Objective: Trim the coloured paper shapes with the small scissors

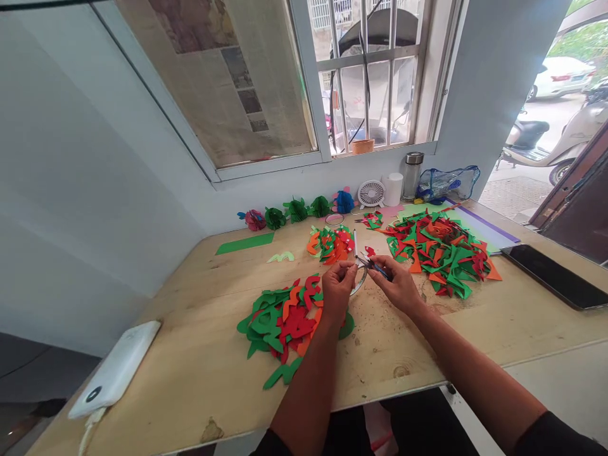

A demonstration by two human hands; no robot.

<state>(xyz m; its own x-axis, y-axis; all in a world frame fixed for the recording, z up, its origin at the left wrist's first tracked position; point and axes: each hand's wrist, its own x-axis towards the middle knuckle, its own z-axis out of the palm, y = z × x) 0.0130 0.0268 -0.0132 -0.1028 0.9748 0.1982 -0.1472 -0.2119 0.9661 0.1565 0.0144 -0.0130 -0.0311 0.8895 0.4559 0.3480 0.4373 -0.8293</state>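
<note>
My right hand [396, 284] is closed around a small dark-blue-handled hand tool [380, 268], whose metal tip points left; whether it is pliers or scissors is unclear. Just left of that tip, my left hand [338, 284] has thumb and fingers pinched together, hiding whatever is between them. A pale ring-shaped object [360, 282] shows on the table between the hands, partly covered. Behind them lie a white pen-like stick [355, 243] and a small red scrap [370, 251]. Under and left of my left forearm spreads a pile of green, red and orange cut pieces [280, 320].
A larger heap of scraps [439, 250] lies to the right, beside a black phone [555, 275]. Another small pile [331, 244] sits behind my hands. Paper ornaments [297, 210], a fan [371, 194] and a bottle [412, 176] line the wall. A white power bank [114, 367] lies front left.
</note>
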